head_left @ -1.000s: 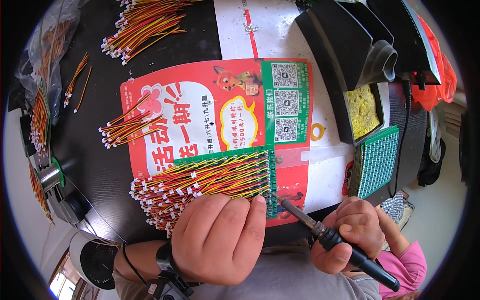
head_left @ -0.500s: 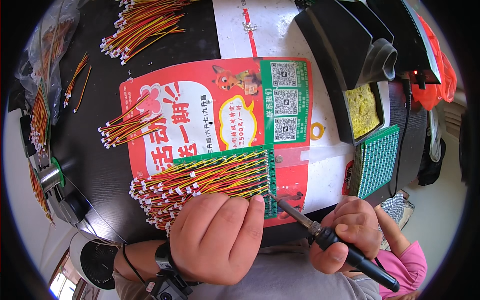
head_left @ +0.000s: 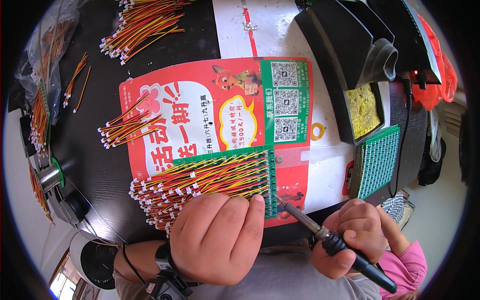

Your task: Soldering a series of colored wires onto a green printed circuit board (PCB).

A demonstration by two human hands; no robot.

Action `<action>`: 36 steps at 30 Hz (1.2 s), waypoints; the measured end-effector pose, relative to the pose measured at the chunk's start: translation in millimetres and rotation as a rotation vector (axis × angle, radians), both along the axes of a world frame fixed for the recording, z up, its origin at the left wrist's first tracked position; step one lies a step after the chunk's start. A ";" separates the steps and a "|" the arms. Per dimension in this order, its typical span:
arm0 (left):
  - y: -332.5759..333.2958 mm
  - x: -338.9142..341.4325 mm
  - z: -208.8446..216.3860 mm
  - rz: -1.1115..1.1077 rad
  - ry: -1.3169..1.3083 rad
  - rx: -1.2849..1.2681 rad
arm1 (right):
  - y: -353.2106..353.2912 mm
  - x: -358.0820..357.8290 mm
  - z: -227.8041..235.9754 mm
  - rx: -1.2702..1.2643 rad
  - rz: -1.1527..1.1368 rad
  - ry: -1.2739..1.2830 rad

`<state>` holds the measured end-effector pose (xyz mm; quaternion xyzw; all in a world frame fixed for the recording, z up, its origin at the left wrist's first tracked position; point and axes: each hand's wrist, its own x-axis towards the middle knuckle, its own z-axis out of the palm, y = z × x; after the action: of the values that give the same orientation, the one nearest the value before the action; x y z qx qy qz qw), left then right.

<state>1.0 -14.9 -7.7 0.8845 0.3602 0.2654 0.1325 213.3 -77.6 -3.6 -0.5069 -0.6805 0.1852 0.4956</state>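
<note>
A green circuit board panel (head_left: 272, 172) lies on a red printed sheet, with rows of red, yellow and black wires (head_left: 220, 170) running left from it to small white connectors. My left hand (head_left: 220, 237) is closed over the wires' near rows, thumb and forefinger pressed together beside the board. What they pinch is hidden beneath the fingers. In my right hand (head_left: 350, 240) is a soldering iron (head_left: 332, 242) with a black handle, fingers wrapped round it. Its tip points up and left, just by the board's right edge, close to my left fingertips.
Loose wires (head_left: 130, 127) lie on the red sheet (head_left: 195, 75), and a larger bundle (head_left: 145, 30) sits behind. At right are a soldering stand with yellow sponge (head_left: 362, 112) and stacked green boards (head_left: 377, 162). A solder spool (head_left: 50, 176) stands left; a person's pink sleeve (head_left: 407, 267) shows lower right.
The soldering iron's tip has shifted slightly right, away from the wire ends at my left fingertips. My right hand has moved a little right with it; my left hand stays put.
</note>
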 end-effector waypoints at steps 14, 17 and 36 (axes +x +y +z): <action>11.2 -4.9 2.8 -0.039 -0.070 0.000 | 2.4 -5.9 -4.6 0.121 -0.137 0.072; 12.7 -9.9 3.5 -0.063 -0.114 -0.089 | -4.0 -3.1 -6.7 0.059 -0.112 0.021; 88.8 -103.1 8.1 0.483 -0.058 -0.271 | 0.1 -13.7 -5.8 0.089 -0.232 -0.046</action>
<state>-102.2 73.9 0.4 0.7393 0.5888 0.2639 0.1925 199.6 -77.5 -9.4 -0.5638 -0.6361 0.0844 0.5199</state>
